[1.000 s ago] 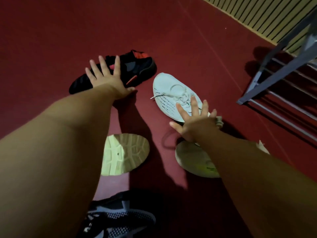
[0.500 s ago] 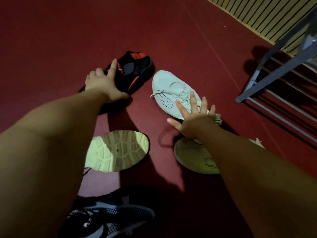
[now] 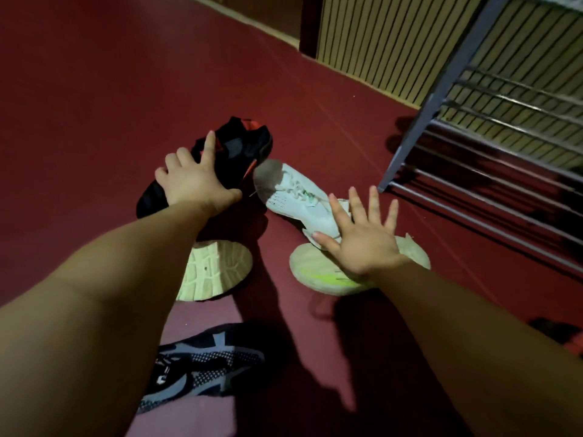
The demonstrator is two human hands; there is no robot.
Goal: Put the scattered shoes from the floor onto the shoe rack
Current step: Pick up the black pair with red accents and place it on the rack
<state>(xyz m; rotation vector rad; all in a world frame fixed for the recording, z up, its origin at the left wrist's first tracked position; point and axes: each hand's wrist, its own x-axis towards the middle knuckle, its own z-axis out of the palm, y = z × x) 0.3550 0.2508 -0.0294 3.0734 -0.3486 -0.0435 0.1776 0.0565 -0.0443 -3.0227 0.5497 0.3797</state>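
Nothing was racked yet: the rack at upper right showed bare rungs, five shoes remained on the floor, the left hand gripping the black shoe, the right hand spread wide above the white shoe.

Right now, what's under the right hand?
The open right hand hovers over the white sneaker's heel and an overturned pale sole. The heel and the sole's middle are covered; contact is unclear.
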